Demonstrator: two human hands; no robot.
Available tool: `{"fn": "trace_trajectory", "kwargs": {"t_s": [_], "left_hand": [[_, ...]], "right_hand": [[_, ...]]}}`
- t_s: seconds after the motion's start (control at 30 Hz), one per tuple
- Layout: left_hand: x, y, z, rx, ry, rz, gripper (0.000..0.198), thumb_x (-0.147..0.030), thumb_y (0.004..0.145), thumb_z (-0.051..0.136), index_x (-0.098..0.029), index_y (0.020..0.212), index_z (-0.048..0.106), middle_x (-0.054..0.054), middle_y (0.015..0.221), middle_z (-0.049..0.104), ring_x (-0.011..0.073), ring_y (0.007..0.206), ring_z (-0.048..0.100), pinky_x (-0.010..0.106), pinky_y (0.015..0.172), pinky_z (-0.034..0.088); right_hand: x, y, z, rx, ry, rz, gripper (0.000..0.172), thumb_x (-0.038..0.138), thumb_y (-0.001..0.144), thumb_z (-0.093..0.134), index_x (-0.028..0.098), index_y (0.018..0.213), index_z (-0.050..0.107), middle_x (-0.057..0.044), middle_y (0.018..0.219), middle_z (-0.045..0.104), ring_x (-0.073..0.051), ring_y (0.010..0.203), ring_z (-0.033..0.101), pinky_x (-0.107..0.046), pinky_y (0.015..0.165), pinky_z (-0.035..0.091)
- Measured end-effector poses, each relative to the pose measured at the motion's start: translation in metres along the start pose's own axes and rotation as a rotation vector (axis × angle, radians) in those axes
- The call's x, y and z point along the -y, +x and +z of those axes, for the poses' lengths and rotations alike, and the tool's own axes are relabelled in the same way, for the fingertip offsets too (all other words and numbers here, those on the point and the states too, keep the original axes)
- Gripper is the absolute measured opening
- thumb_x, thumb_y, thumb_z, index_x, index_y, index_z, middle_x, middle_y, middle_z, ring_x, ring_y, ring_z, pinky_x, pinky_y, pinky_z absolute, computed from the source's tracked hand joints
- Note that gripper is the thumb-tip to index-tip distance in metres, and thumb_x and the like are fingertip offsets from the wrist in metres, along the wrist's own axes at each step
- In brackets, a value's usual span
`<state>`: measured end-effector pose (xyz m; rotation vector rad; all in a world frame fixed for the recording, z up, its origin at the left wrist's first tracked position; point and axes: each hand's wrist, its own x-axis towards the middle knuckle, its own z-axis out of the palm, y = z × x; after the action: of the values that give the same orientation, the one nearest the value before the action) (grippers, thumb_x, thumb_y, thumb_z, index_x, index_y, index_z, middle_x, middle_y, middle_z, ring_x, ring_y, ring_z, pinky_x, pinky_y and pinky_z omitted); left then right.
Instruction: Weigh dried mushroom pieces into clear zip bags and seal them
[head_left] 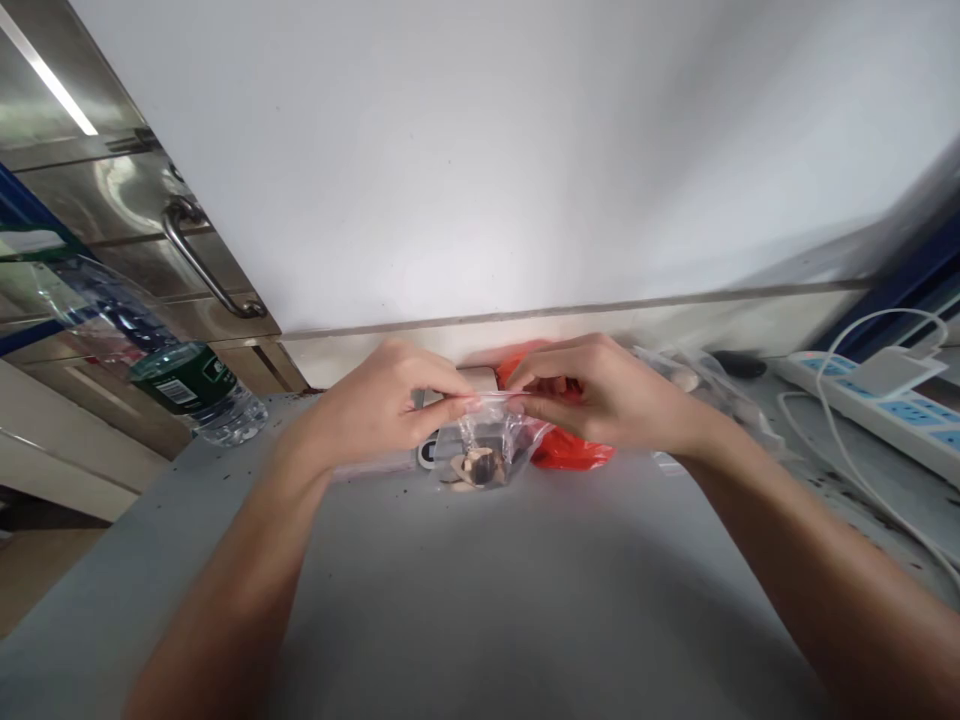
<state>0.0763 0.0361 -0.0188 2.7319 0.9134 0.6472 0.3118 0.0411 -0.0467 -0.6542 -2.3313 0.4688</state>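
A small clear zip bag (480, 465) hangs upright just above the grey table, with several pale and dark pieces (474, 466) in its bottom. My left hand (397, 400) pinches the left part of its top edge between thumb and fingertips. At the right part of the same edge, my right hand (600, 390) pinches it too. Behind the bag is a pale flat device (429, 450), possibly a scale, mostly hidden. A red plastic bag (574, 450) lies behind my right hand, partly covered by it.
A clear bottle with a green label (180, 380) is at the left table edge. At right are another clear bag (705, 385) with pieces in it, a dark object (739, 364), and a white power strip (900, 410) with a cable. A white wall (487, 180) rises behind the table (480, 600).
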Motion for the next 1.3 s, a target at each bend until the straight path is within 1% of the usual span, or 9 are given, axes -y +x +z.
{"fn": "trace_trajectory", "kwargs": {"t_s": [0.17, 0.27, 0.43, 0.5, 0.7, 0.87, 1.1, 1.2, 1.3], "left_hand": [[0.003, 0.000, -0.001, -0.024, -0.047, -0.054, 0.029, -0.034, 0.096, 0.060, -0.020, 0.075, 0.074, -0.001, 0.063, 0.067, 0.0105, 0.053, 0.051, 0.024, 0.053, 0.038], [0.003, -0.002, -0.004, -0.010, -0.037, -0.043, 0.032, -0.033, 0.098, 0.055, -0.019, 0.075, 0.073, -0.001, 0.066, 0.068, 0.0114, 0.057, 0.055, 0.025, 0.056, 0.039], [0.001, -0.003, -0.006, 0.007, -0.019, -0.037, 0.033, -0.030, 0.099, 0.052, -0.019, 0.074, 0.070, 0.000, 0.068, 0.069, 0.0120, 0.058, 0.056, 0.025, 0.057, 0.040], [0.001, -0.003, -0.007, 0.017, -0.024, -0.044, 0.034, -0.030, 0.099, 0.052, -0.019, 0.072, 0.069, 0.000, 0.066, 0.067, 0.0118, 0.057, 0.055, 0.025, 0.056, 0.039], [0.002, -0.003, -0.006, 0.032, -0.036, -0.041, 0.032, -0.029, 0.099, 0.051, -0.019, 0.073, 0.069, 0.000, 0.068, 0.067, 0.0124, 0.058, 0.055, 0.026, 0.058, 0.039], [0.001, -0.001, -0.001, 0.058, -0.058, -0.044, 0.033, -0.027, 0.099, 0.051, -0.018, 0.071, 0.067, -0.001, 0.065, 0.063, 0.0117, 0.058, 0.052, 0.025, 0.057, 0.037], [0.002, -0.001, 0.002, 0.080, -0.019, -0.010, 0.036, -0.022, 0.100, 0.049, -0.018, 0.068, 0.065, -0.001, 0.063, 0.060, 0.0115, 0.057, 0.050, 0.026, 0.055, 0.035], [0.004, -0.001, 0.001, 0.061, 0.005, 0.008, 0.036, -0.022, 0.100, 0.050, -0.017, 0.068, 0.066, -0.001, 0.062, 0.059, 0.0110, 0.056, 0.048, 0.025, 0.054, 0.035], [0.005, -0.001, 0.003, 0.053, -0.018, 0.033, 0.033, -0.024, 0.100, 0.054, -0.018, 0.073, 0.071, -0.001, 0.067, 0.067, 0.0108, 0.058, 0.055, 0.024, 0.055, 0.039]], "right_hand": [[-0.001, -0.001, -0.001, 0.008, 0.016, -0.009, 0.020, 0.016, 0.091, 0.054, 0.021, 0.072, 0.055, 0.004, 0.058, 0.055, -0.009, 0.050, 0.042, -0.024, 0.050, 0.034], [-0.002, -0.001, -0.002, 0.010, 0.032, 0.019, 0.018, 0.013, 0.090, 0.050, 0.021, 0.075, 0.052, 0.005, 0.059, 0.055, -0.009, 0.051, 0.043, -0.023, 0.050, 0.032], [-0.007, -0.002, 0.000, 0.052, 0.066, 0.091, 0.020, 0.027, 0.096, 0.052, 0.022, 0.078, 0.049, 0.007, 0.056, 0.049, -0.009, 0.051, 0.039, -0.024, 0.050, 0.031], [-0.008, -0.002, 0.001, 0.049, 0.062, 0.098, 0.021, 0.028, 0.096, 0.053, 0.022, 0.077, 0.048, 0.008, 0.055, 0.047, -0.008, 0.050, 0.037, -0.024, 0.050, 0.030], [-0.006, -0.002, 0.001, 0.033, 0.006, 0.080, 0.023, 0.023, 0.094, 0.052, 0.023, 0.072, 0.045, 0.007, 0.056, 0.049, -0.008, 0.050, 0.038, -0.025, 0.050, 0.030], [-0.002, -0.001, 0.005, 0.056, -0.034, 0.067, 0.027, 0.025, 0.095, 0.054, 0.022, 0.069, 0.046, 0.007, 0.055, 0.046, -0.008, 0.048, 0.036, -0.025, 0.049, 0.028], [-0.004, 0.000, 0.012, 0.051, -0.014, -0.040, 0.024, 0.019, 0.099, 0.047, 0.022, 0.075, 0.047, 0.005, 0.065, 0.045, -0.009, 0.054, 0.036, -0.025, 0.053, 0.029], [-0.003, 0.000, 0.010, 0.073, 0.001, 0.009, 0.023, 0.021, 0.099, 0.045, 0.022, 0.076, 0.048, 0.005, 0.065, 0.045, -0.009, 0.054, 0.036, -0.025, 0.053, 0.029], [0.002, -0.001, 0.006, 0.145, 0.026, 0.161, 0.025, 0.029, 0.097, 0.051, 0.022, 0.073, 0.049, 0.004, 0.063, 0.049, -0.010, 0.053, 0.041, -0.025, 0.052, 0.031]]}}
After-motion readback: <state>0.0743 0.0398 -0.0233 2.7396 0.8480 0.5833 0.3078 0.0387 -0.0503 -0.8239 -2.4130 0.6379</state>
